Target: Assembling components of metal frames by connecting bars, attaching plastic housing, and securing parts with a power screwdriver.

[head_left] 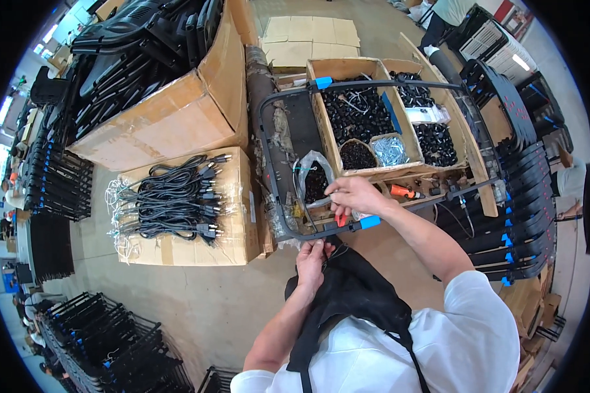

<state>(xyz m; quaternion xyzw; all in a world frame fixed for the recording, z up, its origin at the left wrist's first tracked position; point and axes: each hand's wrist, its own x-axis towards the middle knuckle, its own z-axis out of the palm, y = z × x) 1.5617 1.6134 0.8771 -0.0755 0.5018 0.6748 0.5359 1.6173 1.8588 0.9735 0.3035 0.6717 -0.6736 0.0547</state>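
Observation:
A black tubular frame (272, 171) with rounded corners and blue clips lies over the workbench. My left hand (311, 262) is at its near edge, fingertips pinched around a thin dark wire (335, 252) that trails to the right. My right hand (360, 196) is above the frame's near bar, its thumb and fingers drawn together. A small red object (340, 219) pokes out below those fingers; its kind is hidden by the hand. Just beyond lies a clear plastic bag (316, 180) of small dark parts. An orange-and-black tool (405, 192) rests right of my right hand.
A divided wooden box (372, 171) holds black fittings and silver screws. Left of the bench, bundled black power cords (177, 202) lie on a carton (239, 255). A big carton (170, 124) is piled with black plastic parts. Black frames (518, 203) are stacked at right.

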